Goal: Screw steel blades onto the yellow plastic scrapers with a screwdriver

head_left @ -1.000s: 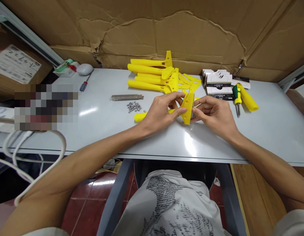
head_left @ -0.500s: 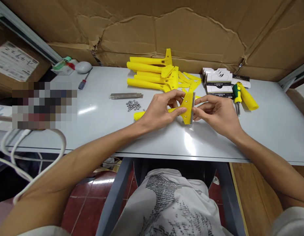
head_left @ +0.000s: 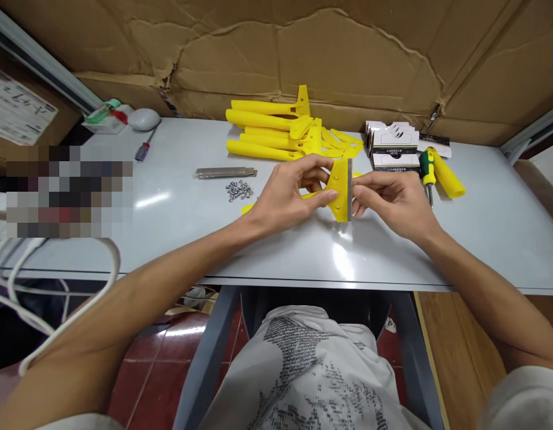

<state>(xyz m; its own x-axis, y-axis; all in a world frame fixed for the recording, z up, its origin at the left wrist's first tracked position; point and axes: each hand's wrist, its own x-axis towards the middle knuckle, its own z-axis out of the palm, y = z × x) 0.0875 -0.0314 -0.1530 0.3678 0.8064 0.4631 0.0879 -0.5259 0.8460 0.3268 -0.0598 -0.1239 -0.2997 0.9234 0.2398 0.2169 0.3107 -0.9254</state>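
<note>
A yellow scraper head (head_left: 340,191) with two small holes is pinched between the thumb and fingers of my left hand (head_left: 294,190). Along its right edge runs a grey metal blade (head_left: 349,191). My right hand (head_left: 390,200) has its curled fingers at that blade, thumb and fingertips at its edge. Beneath my left hand, part of a yellow handle (head_left: 247,209) shows. Small screws (head_left: 239,190) lie in a pile to the left, below a stack of grey blades (head_left: 226,172).
Yellow scraper handles (head_left: 261,122) and flat yellow pieces (head_left: 341,142) lie at the back. Black-and-white cards (head_left: 395,143), a green-yellow screwdriver (head_left: 427,167) and a yellow handle (head_left: 449,179) are at right. Another screwdriver (head_left: 144,148) lies by a white rounded object (head_left: 143,119) at far left.
The scraper head has turned slightly, so its blade edge stands more upright. My right fingers have shifted along the blade. The whole view has moved a little.
</note>
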